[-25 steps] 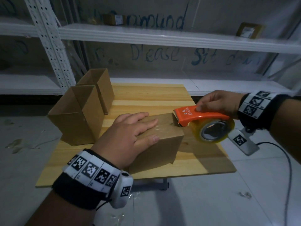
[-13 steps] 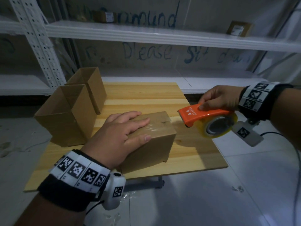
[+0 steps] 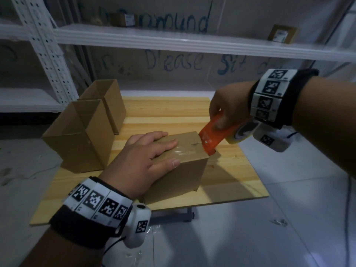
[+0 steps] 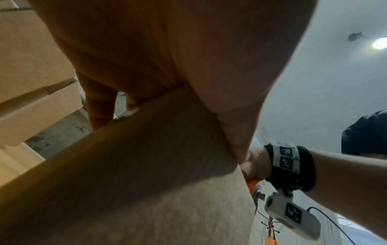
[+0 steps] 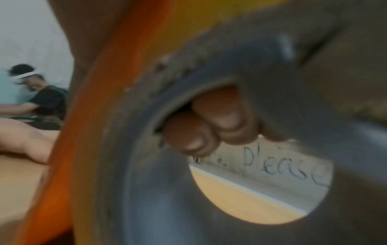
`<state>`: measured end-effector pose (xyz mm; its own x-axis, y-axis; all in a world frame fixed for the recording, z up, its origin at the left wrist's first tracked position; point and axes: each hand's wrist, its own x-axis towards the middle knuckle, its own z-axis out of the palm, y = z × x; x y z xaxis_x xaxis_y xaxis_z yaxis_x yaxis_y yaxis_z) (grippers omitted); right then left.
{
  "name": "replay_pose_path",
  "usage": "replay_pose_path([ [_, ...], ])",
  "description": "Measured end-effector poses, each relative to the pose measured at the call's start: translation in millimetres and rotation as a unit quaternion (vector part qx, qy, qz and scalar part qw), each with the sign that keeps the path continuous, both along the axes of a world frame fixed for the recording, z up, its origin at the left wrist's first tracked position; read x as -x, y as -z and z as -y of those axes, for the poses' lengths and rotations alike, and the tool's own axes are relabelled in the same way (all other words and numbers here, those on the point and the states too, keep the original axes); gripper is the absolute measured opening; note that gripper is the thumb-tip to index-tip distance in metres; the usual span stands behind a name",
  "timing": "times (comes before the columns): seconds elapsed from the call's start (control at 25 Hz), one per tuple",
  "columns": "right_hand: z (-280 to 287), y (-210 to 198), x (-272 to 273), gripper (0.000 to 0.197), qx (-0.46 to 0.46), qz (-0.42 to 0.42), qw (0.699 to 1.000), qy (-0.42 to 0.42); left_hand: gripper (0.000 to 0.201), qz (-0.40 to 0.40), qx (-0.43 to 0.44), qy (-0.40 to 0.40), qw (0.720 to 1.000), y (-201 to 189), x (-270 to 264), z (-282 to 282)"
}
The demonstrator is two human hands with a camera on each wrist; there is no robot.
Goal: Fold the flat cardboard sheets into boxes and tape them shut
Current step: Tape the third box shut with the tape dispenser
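A closed cardboard box (image 3: 179,170) stands on the wooden table (image 3: 231,176), a strip of clear tape along its top seam. My left hand (image 3: 146,157) lies flat on the box top with straight fingers, pressing it down; the left wrist view shows the palm on the box (image 4: 146,182). My right hand (image 3: 225,110) grips an orange tape dispenser (image 3: 213,135) holding a roll of tape (image 3: 242,132). The dispenser is tipped down, its nose at the box's right top edge. In the right wrist view my fingertips (image 5: 209,126) curl inside the roll's core (image 5: 209,190).
Two open-topped cardboard boxes, one nearer (image 3: 81,135) and one behind it (image 3: 107,101), stand at the table's left rear. White metal shelving (image 3: 173,41) runs behind the table. The table's right front edge meets pale floor (image 3: 289,209). A cable (image 3: 348,199) hangs at right.
My right hand has swung the dispenser from level beside the box to tipped steeply down at the box's right top edge. My left hand stays flat on the box.
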<state>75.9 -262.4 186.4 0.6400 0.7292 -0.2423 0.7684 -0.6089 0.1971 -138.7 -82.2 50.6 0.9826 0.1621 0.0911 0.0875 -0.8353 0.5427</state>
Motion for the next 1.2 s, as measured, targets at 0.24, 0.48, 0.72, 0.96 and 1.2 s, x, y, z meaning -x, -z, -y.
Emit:
replay_pose_path([
  [0.24, -19.9, -8.2, 11.7, 0.034, 0.071, 0.058, 0.996, -0.018, 0.081, -0.006, 0.004, -0.003, 1.000, -2.6, 2.3, 2.4],
  [0.48, 5.7, 69.9, 14.4, 0.046, 0.177, -0.041, 0.982, 0.052, 0.080, 0.000, 0.014, 0.001, 1.000, -2.2, 3.9, 0.7],
  [0.72, 28.3, 82.7, -15.7, 0.036, 0.022, 0.017, 0.996, 0.087, 0.077, 0.013, 0.018, 0.006, 1.000, 1.2, -0.5, -1.6],
  [0.96, 34.3, 118.7, -25.2, 0.047, -0.101, 0.001, 0.980, 0.169, 0.067, -0.002, 0.017, 0.005, 1.000, -2.3, 0.2, -1.5],
  [1.2, 33.9, 151.9, -2.6, 0.048, -0.155, -0.032, 0.965, 0.208, 0.076, 0.002, 0.012, 0.000, 1.000, -1.4, 0.5, -1.2],
])
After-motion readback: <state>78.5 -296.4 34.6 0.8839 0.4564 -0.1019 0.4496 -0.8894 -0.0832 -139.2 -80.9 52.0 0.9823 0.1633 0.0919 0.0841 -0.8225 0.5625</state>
